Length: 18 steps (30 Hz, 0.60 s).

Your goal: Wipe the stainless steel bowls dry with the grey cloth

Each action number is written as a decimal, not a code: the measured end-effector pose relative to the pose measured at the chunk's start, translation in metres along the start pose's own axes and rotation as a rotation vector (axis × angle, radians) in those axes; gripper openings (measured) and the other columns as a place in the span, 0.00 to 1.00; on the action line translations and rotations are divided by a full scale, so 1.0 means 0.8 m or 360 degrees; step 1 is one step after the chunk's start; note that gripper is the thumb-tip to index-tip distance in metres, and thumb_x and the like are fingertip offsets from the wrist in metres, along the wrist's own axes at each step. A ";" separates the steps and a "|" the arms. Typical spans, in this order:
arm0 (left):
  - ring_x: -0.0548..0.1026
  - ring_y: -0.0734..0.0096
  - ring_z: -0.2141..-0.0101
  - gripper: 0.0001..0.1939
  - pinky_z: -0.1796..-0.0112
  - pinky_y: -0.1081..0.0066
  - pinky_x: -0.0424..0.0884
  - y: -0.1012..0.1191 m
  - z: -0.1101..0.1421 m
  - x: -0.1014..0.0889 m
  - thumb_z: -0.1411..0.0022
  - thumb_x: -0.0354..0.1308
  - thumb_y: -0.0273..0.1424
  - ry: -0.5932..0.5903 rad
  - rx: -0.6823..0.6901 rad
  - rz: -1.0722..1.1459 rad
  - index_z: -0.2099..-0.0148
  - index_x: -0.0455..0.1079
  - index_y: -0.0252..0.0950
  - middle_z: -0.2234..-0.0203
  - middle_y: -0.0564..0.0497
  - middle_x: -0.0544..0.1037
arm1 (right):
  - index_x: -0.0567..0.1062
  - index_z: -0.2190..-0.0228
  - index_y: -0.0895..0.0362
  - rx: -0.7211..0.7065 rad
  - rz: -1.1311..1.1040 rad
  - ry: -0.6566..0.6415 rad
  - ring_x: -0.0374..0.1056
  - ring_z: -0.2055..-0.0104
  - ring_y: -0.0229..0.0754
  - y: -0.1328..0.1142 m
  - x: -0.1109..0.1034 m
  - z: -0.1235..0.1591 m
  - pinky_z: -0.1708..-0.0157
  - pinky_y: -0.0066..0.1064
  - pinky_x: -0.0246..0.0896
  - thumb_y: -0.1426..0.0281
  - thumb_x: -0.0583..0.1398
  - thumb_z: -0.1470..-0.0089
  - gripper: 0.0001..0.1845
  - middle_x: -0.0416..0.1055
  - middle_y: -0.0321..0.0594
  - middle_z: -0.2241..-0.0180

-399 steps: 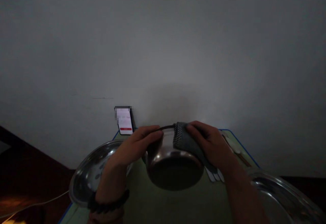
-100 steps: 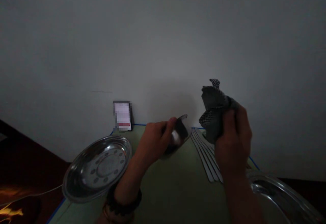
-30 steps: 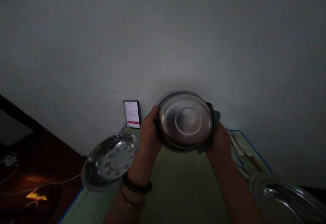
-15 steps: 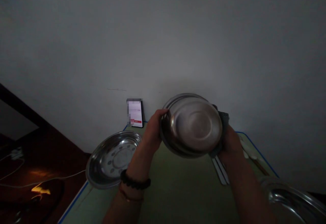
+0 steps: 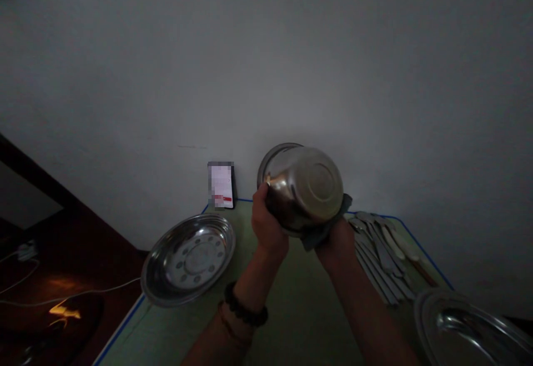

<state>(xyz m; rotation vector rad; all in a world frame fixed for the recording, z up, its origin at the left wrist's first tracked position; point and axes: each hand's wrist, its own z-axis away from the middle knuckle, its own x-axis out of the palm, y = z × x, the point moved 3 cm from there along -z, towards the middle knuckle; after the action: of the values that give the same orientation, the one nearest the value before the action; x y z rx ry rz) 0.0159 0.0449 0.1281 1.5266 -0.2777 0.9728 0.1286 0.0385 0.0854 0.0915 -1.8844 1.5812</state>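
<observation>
"Hands?"

"Left hand (image 5: 268, 227) closed on the pot (image 5: 306, 185) near its rim; right hand (image 5: 339, 244) closed on a cloth (image 5: 317, 236) against the pot's side, fingertips hidden."

"Position?"

"Pot held tilted above the table (image 5: 302, 321), toward its far edge."

"Step?"

"Wiping, by all appearance; the next move calls for firm left hold while the cloth shifts."

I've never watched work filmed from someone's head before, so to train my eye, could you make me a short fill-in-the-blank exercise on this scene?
1. Between the right hand and the metal vessel is a dark grey ____.
2. The left hand grips the vessel, and its wrist wears a dark beaded ____.
3. The green table has a ____-coloured edge.
4. The cutlery lies toward the person's ____ side.

Missing words: cloth; bracelet; blue; right.
</observation>
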 end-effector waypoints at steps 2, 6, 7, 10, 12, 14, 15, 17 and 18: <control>0.76 0.69 0.65 0.06 0.64 0.72 0.71 0.003 -0.001 0.004 0.50 0.58 0.35 -0.0173 -0.0118 -0.0038 0.71 0.74 0.39 0.74 0.56 0.77 | 0.75 0.73 0.53 0.0169 -0.0120 0.0204 0.72 0.68 0.39 -0.005 -0.005 -0.001 0.71 0.30 0.68 0.57 0.64 0.59 0.13 0.74 0.32 0.75; 0.74 0.67 0.76 0.07 0.73 0.69 0.72 0.031 -0.015 0.005 0.53 0.60 0.33 -0.0430 -0.0353 -0.0152 0.79 0.71 0.37 0.82 0.52 0.75 | 0.77 0.72 0.54 0.0116 -0.0017 0.0370 0.72 0.68 0.39 -0.028 -0.018 -0.006 0.72 0.29 0.68 0.54 0.63 0.58 0.17 0.76 0.34 0.73; 0.74 0.66 0.76 0.09 0.74 0.68 0.72 0.038 -0.018 0.005 0.52 0.58 0.35 -0.0471 -0.0407 -0.0165 0.79 0.71 0.37 0.83 0.52 0.74 | 0.77 0.71 0.54 0.0083 0.0037 0.0309 0.72 0.67 0.40 -0.033 -0.019 -0.007 0.71 0.29 0.68 0.53 0.63 0.58 0.18 0.77 0.35 0.72; 0.75 0.65 0.74 0.10 0.72 0.68 0.72 0.050 -0.023 0.003 0.50 0.58 0.36 -0.0426 -0.0440 -0.0167 0.78 0.70 0.36 0.84 0.52 0.73 | 0.78 0.67 0.56 -0.0002 0.0109 0.0117 0.72 0.65 0.40 -0.038 -0.016 -0.007 0.69 0.29 0.67 0.53 0.63 0.57 0.21 0.77 0.36 0.68; 0.74 0.68 0.74 0.09 0.70 0.70 0.72 0.048 -0.023 0.001 0.50 0.59 0.36 -0.0271 -0.0332 -0.0131 0.76 0.70 0.37 0.83 0.55 0.73 | 0.78 0.67 0.56 -0.0017 0.0079 0.0133 0.72 0.64 0.40 -0.037 -0.013 -0.003 0.68 0.29 0.67 0.54 0.63 0.57 0.20 0.77 0.37 0.67; 0.74 0.72 0.73 0.08 0.68 0.73 0.71 0.039 -0.020 -0.002 0.50 0.60 0.36 -0.0059 -0.0135 -0.0087 0.74 0.71 0.37 0.81 0.57 0.73 | 0.77 0.67 0.56 -0.0016 0.0020 0.0261 0.72 0.64 0.40 -0.033 -0.009 0.003 0.70 0.28 0.67 0.55 0.62 0.56 0.19 0.77 0.36 0.67; 0.74 0.73 0.72 0.08 0.68 0.75 0.70 0.032 -0.016 -0.003 0.50 0.60 0.36 0.0041 -0.0035 -0.0069 0.73 0.71 0.37 0.80 0.58 0.73 | 0.77 0.67 0.56 -0.0013 -0.0013 0.0324 0.72 0.64 0.40 -0.030 -0.007 0.005 0.71 0.28 0.67 0.55 0.62 0.56 0.19 0.76 0.36 0.67; 0.74 0.75 0.71 0.08 0.67 0.76 0.69 0.021 -0.008 -0.005 0.48 0.59 0.37 0.0187 0.0153 -0.0048 0.71 0.72 0.38 0.78 0.59 0.73 | 0.77 0.66 0.56 -0.0002 -0.0093 0.0437 0.72 0.64 0.39 -0.025 -0.005 0.010 0.72 0.27 0.66 0.55 0.61 0.55 0.19 0.76 0.36 0.67; 0.74 0.75 0.70 0.08 0.66 0.76 0.69 0.017 -0.004 -0.005 0.48 0.58 0.37 0.0206 0.0233 -0.0059 0.70 0.72 0.38 0.78 0.59 0.73 | 0.76 0.66 0.55 0.0008 -0.0126 0.0473 0.72 0.64 0.39 -0.022 -0.004 0.011 0.73 0.26 0.66 0.54 0.61 0.55 0.19 0.76 0.35 0.67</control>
<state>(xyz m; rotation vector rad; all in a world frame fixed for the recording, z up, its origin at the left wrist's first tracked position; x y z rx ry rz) 0.0029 0.0436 0.1343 1.5875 -0.0873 1.0763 0.1352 0.0246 0.0988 -0.0630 -1.6267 1.4580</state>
